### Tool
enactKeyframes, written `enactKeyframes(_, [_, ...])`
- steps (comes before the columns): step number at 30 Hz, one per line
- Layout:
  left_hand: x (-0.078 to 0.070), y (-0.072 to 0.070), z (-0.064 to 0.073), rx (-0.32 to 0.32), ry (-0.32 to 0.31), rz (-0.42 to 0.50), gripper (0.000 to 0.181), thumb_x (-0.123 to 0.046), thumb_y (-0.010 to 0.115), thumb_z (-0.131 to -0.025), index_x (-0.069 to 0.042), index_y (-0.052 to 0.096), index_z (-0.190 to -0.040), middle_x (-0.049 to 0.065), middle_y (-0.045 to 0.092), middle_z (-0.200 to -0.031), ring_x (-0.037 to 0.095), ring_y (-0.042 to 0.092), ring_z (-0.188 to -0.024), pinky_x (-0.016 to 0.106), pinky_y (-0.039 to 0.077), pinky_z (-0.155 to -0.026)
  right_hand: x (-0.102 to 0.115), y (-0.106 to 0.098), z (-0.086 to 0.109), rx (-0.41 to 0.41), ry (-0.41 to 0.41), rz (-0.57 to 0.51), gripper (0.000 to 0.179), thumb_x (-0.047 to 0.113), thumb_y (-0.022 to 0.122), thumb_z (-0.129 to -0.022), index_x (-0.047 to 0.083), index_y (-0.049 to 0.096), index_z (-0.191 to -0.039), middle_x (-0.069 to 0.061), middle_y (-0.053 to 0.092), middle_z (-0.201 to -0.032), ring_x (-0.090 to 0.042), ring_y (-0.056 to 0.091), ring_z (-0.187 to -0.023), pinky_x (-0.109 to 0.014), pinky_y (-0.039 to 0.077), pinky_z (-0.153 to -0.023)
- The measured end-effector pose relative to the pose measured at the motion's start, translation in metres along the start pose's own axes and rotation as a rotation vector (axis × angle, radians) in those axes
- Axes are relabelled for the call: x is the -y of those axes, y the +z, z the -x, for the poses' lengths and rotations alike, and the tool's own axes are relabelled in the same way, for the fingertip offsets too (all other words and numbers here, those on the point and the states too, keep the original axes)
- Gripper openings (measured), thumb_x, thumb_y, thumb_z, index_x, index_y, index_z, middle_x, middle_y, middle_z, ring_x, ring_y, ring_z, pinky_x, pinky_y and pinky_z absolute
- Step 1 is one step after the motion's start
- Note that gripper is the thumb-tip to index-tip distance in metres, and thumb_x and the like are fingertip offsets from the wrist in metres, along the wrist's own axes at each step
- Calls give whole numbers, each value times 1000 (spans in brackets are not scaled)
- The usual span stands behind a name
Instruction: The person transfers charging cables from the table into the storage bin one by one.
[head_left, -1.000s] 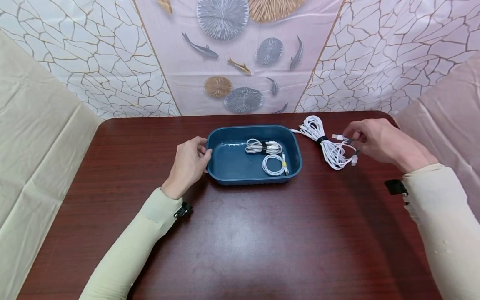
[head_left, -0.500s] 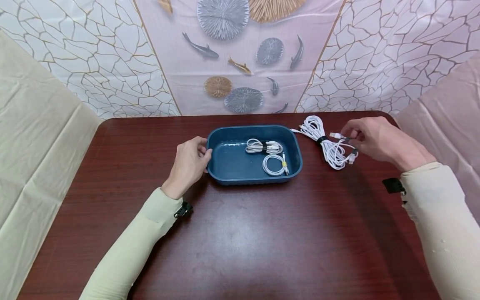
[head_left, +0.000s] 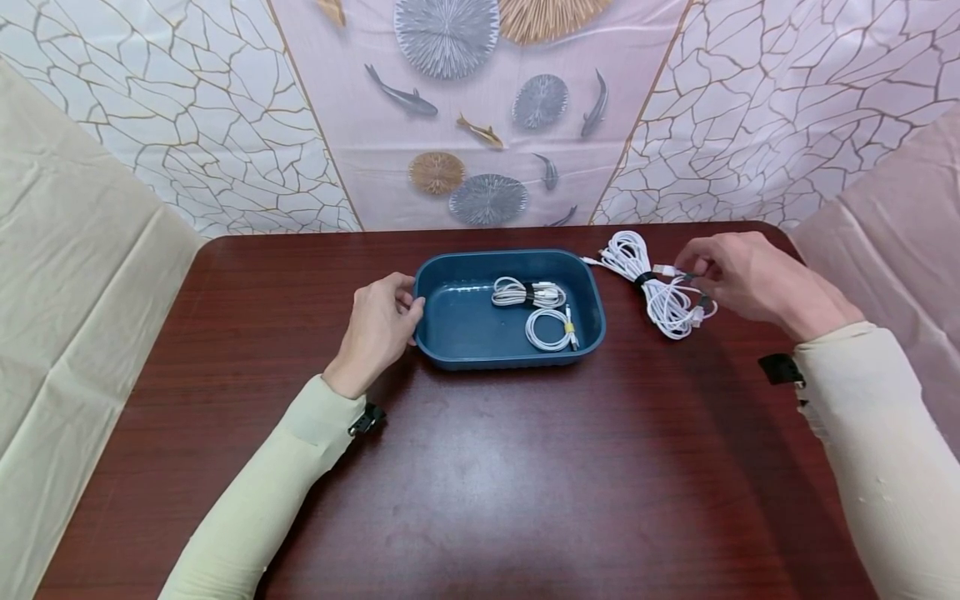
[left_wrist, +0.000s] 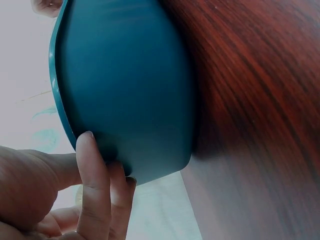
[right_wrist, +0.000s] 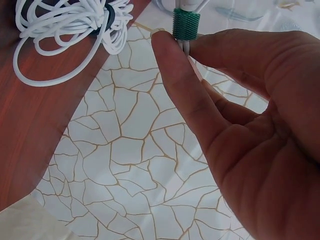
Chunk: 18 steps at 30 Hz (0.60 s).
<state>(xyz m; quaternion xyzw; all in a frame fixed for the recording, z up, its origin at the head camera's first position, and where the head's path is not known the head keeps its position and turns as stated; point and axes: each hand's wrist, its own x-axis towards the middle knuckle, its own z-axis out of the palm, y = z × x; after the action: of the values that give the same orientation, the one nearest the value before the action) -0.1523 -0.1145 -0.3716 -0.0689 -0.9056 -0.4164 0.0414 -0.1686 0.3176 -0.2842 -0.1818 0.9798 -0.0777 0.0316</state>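
A blue plastic box (head_left: 465, 362) stands on the table toward the back, and my left hand (head_left: 378, 329) pinches its left end by the rim. In the left wrist view, fingers (left_wrist: 92, 185) lie against the outer wall. Inside the box are a white cable bundle (head_left: 510, 292) with a black tie and a coiled white cable (head_left: 531, 335) with a yellow tie. My right hand (head_left: 757, 279) pinches a white USB cable (head_left: 664, 270) by its green tie (right_wrist: 186, 24), raised over the table. Below and left of it lies a larger white cable bundle (head_left: 626, 247) with a black tie.
The dark red wooden table (head_left: 480, 475) reaches back to a patterned cloth wall (head_left: 480, 117). Plain cloth sides (head_left: 67, 292) border it on the left and right. The larger bundle rests close to the box's right end.
My right hand has shifted slightly left with the USB cable, bringing its plugs over the larger bundle. The left hand and the box have stayed in place.
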Motion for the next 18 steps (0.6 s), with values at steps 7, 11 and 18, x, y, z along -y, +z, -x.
enactKeyframes(7, [0, -1, -1, -9, 0, -14, 34, -11, 64, -100, 5, 63, -130, 14, 68, -92, 17, 69, -60, 25, 60, -49, 3, -1, -1, 12, 2, -17, 23, -2, 68, -86, 10, 73, -105, 0, 70, -82, -10, 62, -68, -29, 49, -67])
enactKeyframes(11, [-1, -1, -1, -5, 0, -13, 34, -11, 64, -100, 5, 62, -130, 14, 68, -92, 17, 69, -59, 25, 60, -49, 5, -1, -2, 33, 7, -38, 23, -2, 67, -88, 9, 72, -107, 0, 71, -81, -7, 65, -62, -28, 51, -69])
enactKeyframes(18, [0, 0, 0, 12, -6, -3, 34, -12, 63, -101, 4, 61, -131, 14, 67, -93, 15, 67, -57, 25, 60, -51, 9, -2, -3, 48, 7, -74, 23, -3, 66, -89, 7, 71, -109, -1, 72, -83, -6, 68, -60, -26, 54, -71])
